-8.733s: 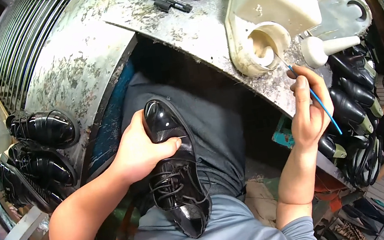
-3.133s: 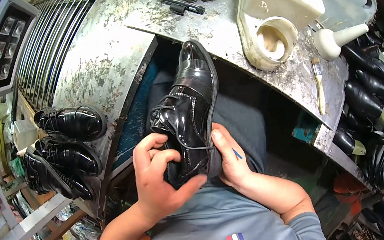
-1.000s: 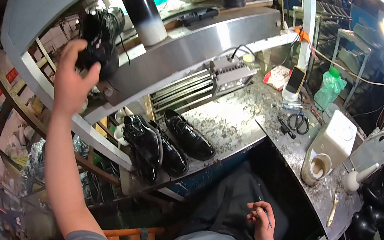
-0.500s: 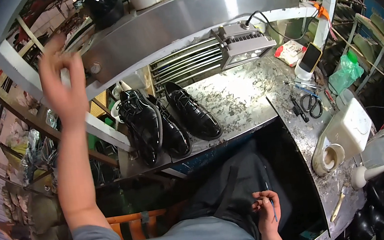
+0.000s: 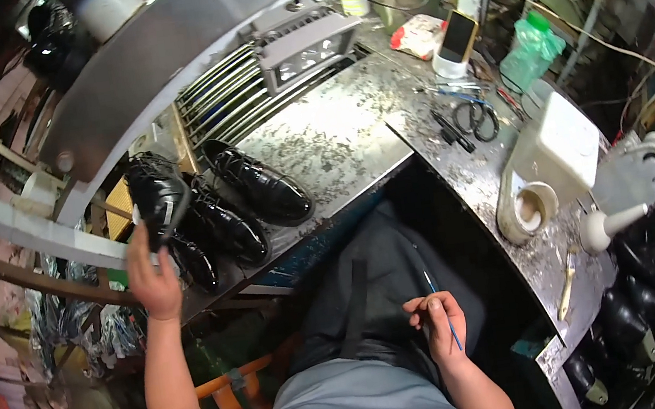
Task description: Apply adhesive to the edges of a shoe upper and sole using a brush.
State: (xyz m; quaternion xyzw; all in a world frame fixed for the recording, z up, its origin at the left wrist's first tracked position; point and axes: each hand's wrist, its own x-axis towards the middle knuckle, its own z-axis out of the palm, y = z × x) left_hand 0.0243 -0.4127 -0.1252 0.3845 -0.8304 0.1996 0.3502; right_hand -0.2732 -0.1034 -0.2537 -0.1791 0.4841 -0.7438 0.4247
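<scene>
At the left end of the bench my left hand (image 5: 152,279) is closed around the toe end of a glossy black lace-up shoe (image 5: 161,198), which is blurred by motion. Its fingertips are partly hidden by the shoe. Part of another black shoe (image 5: 195,265) shows just below it. Two more shiny black lace-ups, a middle shoe (image 5: 232,230) and a right-hand shoe (image 5: 262,184), stand beside them with toes toward me. Over my lap, my right hand (image 5: 443,322) pinches a thin blue stick-like tool (image 5: 429,280); its exact kind is unclear.
A work lamp (image 5: 310,48) lights the metal bench (image 5: 334,132). On the right side are scissors (image 5: 476,121), a phone (image 5: 457,37) on a stand, a white container (image 5: 557,143), a small cup (image 5: 533,209) and a brush (image 5: 567,288). A metal-faced shelf (image 5: 178,37) overhangs the bench.
My left hand has come down from beside the upper shelf to the leftmost shoe and closed on it. My right hand still holds the thin tool. The whole view has turned and shifted.
</scene>
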